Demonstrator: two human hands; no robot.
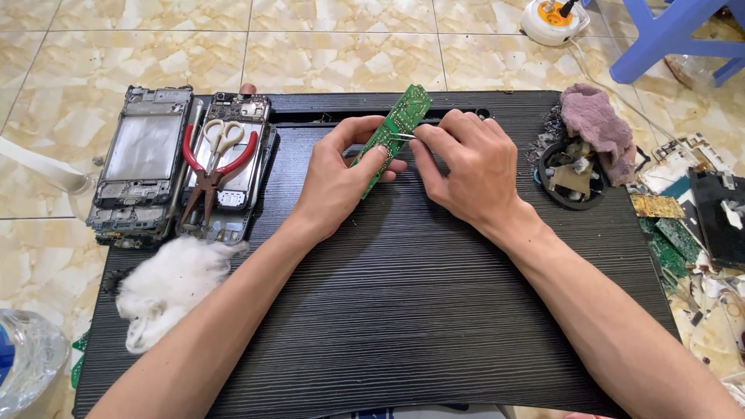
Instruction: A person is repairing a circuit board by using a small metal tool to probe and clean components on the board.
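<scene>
Closest to my view, the two bare forearms run up across a black tabletop with a fine ribbed, wood-grain texture. At the lower left I see a clear plastic bottle on the tiled floor and a fluffy white wad of cotton lying on the table's left edge.

My left hand is closed on a long, narrow green circuit board, thumb across its lower end, holding it tilted up and away above the far middle of the table. The board is thin and rigid, with pale printed markings and small solder points along its face. My right hand is pinched shut on thin metal tweezers, whose tips touch the board about midway along.

At the far left lie two stripped phone frames, grey and metallic, with red-handled pliers and small pale-handled scissors resting on one. At the far right sits a round black dish of scraps beside a crumpled mauve cloth.
</scene>
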